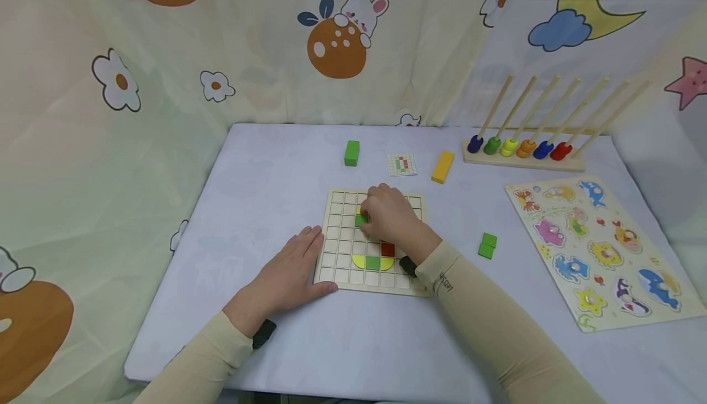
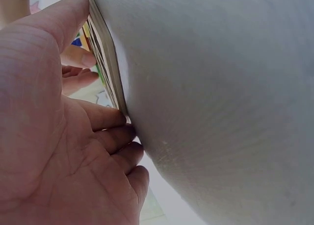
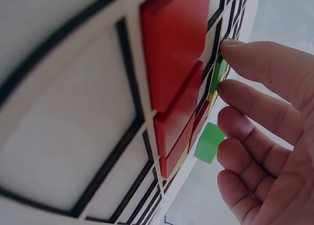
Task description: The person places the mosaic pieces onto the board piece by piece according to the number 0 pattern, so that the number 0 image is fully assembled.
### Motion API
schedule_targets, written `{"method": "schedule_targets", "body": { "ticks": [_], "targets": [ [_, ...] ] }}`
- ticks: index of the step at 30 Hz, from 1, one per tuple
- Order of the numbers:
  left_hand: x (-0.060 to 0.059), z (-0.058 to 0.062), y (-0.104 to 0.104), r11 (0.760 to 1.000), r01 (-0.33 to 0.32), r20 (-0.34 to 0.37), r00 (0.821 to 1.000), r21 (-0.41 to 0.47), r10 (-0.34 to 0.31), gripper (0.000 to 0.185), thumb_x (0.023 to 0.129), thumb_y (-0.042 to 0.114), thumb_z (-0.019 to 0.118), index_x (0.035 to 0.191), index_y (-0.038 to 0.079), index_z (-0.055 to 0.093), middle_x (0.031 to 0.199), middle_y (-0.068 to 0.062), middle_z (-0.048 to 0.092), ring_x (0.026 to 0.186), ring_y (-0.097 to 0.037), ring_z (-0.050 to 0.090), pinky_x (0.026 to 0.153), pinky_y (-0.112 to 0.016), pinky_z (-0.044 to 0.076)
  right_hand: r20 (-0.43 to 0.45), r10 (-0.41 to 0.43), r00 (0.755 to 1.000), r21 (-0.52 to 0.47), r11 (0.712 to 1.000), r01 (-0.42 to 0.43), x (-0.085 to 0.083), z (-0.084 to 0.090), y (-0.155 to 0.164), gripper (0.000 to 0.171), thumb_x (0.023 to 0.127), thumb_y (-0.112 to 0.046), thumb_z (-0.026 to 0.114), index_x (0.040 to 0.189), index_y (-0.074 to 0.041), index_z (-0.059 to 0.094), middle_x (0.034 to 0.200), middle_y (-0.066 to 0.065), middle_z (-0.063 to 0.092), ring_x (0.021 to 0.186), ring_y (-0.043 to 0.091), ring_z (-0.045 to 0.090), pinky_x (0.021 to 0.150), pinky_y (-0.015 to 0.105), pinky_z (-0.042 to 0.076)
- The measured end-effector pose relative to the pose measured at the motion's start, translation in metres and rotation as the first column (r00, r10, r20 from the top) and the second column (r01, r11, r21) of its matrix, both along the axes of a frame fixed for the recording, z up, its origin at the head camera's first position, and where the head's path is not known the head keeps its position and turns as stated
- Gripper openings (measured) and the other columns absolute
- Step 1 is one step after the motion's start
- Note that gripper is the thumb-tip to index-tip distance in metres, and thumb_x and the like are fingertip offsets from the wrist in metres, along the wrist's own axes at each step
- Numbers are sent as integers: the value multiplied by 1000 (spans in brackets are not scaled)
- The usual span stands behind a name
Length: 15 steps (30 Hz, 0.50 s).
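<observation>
A wooden grid board [image 1: 337, 244] lies on the white table. My left hand [image 1: 293, 269] rests at its left side, fingers extended along the edge and thumb against the near corner. Over the upper middle of the grid is my right hand [image 1: 391, 212], its thumb and index finger pinching a green square tile [image 1: 360, 220]. In the right wrist view, that green tile [image 3: 219, 74] shows between the two fingertips, at the board's surface. A yellow piece [image 1: 359, 210] peeks out just beyond it. Several red tiles [image 3: 176, 43] stand on the grid; lower down are yellow rounded pieces [image 1: 359, 261] flanking another green tile [image 1: 372, 263].
Behind the board lie a green block [image 1: 351, 153], a small pattern card [image 1: 402, 164] and a yellow block [image 1: 442, 167]. Two green squares [image 1: 487, 245] lie to the right. Farther right are a peg stand with coloured beads [image 1: 525, 158] and an animal puzzle board [image 1: 596, 256].
</observation>
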State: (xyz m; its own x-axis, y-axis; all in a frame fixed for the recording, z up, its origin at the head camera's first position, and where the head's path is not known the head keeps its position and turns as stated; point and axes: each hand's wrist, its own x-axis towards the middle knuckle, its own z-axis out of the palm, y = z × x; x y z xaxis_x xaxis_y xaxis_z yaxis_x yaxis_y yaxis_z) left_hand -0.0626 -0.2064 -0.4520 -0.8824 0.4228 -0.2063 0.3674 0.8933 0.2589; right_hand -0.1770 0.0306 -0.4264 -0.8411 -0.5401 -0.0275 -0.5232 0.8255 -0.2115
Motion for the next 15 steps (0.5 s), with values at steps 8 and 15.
{"method": "schedule_targets", "body": {
  "ticks": [8, 15],
  "targets": [
    [0, -1, 0, 1000, 1, 1, 1000, -1, -1, 108, 95, 69, 62, 166, 1, 18, 177, -15, 14, 165, -31, 11, 135, -48, 20, 21, -6, 1000, -22, 1000, 6, 0, 0, 4, 16, 86, -22, 80, 100, -16, 84, 93, -1, 66, 88, 21, 52, 80, 34, 48],
    [-1, -1, 0, 1000, -2, 1, 1000, 7, 2, 109, 94, 69, 63, 166, 1, 18, 177, -14, 14, 165, -31, 12, 135, -48, 20, 17, -29, 999, -50, 998, 30, 6, 12, 15, 21, 89, -25, 80, 107, -16, 84, 99, 0, 67, 91, 21, 52, 81, 33, 48]
  ]
}}
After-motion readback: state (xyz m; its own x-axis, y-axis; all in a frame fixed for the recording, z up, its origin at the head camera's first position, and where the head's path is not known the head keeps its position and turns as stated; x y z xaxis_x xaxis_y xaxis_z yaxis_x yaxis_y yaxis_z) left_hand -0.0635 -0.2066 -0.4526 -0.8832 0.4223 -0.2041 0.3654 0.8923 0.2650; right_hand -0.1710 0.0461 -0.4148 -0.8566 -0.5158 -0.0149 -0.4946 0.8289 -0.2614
